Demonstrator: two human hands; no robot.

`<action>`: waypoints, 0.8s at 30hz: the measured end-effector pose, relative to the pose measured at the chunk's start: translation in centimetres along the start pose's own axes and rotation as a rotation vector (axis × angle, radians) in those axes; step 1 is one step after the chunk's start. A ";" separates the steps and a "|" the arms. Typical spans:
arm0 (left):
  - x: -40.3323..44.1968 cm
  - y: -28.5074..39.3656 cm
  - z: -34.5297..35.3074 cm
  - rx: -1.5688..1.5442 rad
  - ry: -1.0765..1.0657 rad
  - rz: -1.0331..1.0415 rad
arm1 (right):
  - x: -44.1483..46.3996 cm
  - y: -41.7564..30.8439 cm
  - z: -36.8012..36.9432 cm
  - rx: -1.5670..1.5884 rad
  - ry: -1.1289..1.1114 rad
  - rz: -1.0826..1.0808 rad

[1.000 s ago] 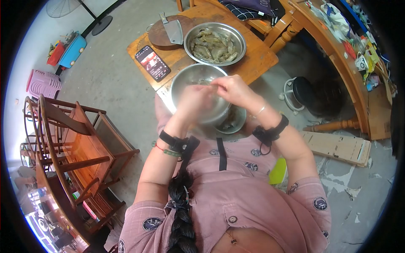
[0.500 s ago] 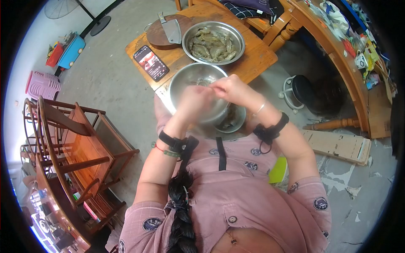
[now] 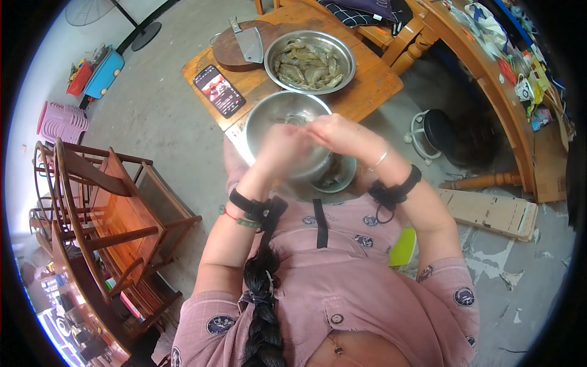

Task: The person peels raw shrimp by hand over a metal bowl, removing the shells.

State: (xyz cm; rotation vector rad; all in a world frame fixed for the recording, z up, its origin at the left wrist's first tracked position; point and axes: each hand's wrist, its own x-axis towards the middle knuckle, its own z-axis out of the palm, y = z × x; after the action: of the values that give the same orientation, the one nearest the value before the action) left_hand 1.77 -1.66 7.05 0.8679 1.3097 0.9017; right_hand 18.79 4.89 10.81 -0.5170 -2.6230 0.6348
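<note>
My left hand and my right hand meet fingertip to fingertip over a steel bowl. Both are closed, the left a little blurred. Whatever sits between the fingers is too small and covered to make out. In the bowl, beyond my knuckles, a few greyish pieces that look like shrimp show. Partly under that bowl, closer to my body, is a smaller bowl with dark bits in it. A wide steel basin full of raw whole shrimp stands behind on the low table.
The wooden table also carries a phone with a lit screen and a round chopping board with a cleaver on it. A wooden chair stands left, a black-seated stool right.
My right hand has shifted very slightly down and right, its fingertips still against my left hand. The bowls and table items stay put.
</note>
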 end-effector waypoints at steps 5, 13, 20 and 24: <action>0.3 -0.9 -0.5 0.033 -0.010 0.043 | 0.3 0.1 0.1 0.015 -0.027 -0.013; -0.4 0.2 0.0 -0.105 0.048 -0.034 | 0.9 -0.4 -0.1 -0.008 -0.102 -0.041; -0.6 0.5 0.3 -0.155 0.064 -0.014 | 1.3 -0.2 -0.2 0.041 -0.051 0.048; -0.2 -0.7 -0.4 -0.037 0.013 0.019 | 0.8 0.6 0.6 0.026 -0.049 -0.012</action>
State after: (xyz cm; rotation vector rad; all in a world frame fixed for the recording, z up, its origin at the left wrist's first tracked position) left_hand 1.40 -2.14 6.50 0.8486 1.2939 0.9447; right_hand 17.96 5.54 10.27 -0.4837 -2.6572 0.6854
